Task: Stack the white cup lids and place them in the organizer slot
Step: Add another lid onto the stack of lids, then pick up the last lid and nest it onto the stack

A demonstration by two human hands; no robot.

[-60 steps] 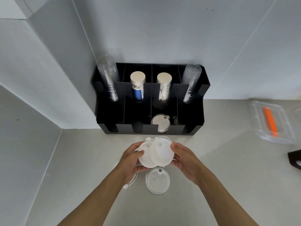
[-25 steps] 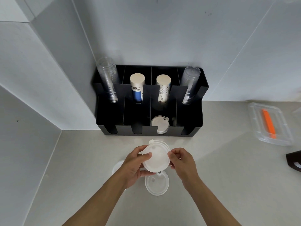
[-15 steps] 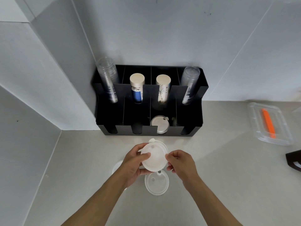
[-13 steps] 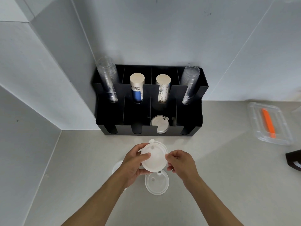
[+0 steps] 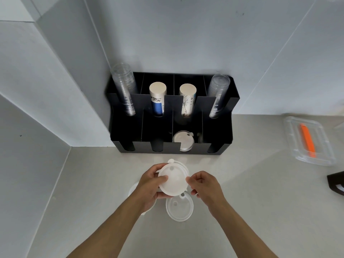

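The head view is the only 1, and it looks down on a pale counter (image 5: 251, 211) in a corner of white walls.

The left hand (image 5: 150, 185) holds a small stack of white lids (image 5: 174, 180) above the counter, with the thumb on the top face and the fingers under the rim. The stack is tilted a little toward the camera; a second rim and a small tab show at its far edge. The right hand (image 5: 204, 185) is half closed, and its fingertips pinch the right rim of the same stack.

Just below the stack, 1 more white lid (image 5: 179, 209) lies flat on the counter, with a small hole and a tab near its far side. Another lid (image 5: 133, 190) lies under the left hand and is mostly hidden.

Beyond the hands, the black organizer (image 5: 171, 116) stands against the wall. Its back row has 4 slots: clear cups (image 5: 123, 90) at the left, a paper cup stack with a blue band (image 5: 157, 101), a paper cup stack with dark drawings (image 5: 187, 100), and clear cups (image 5: 217, 95) at the right. The print on the paper cups is too small to read. In the front row, the third slot from the left holds lids (image 5: 183, 141); the other 3 slots look dark.

At the right, well apart, a clear plastic box (image 5: 309, 140) holds an orange item (image 5: 308, 140). A dark object (image 5: 337, 183) is cut by the right edge.
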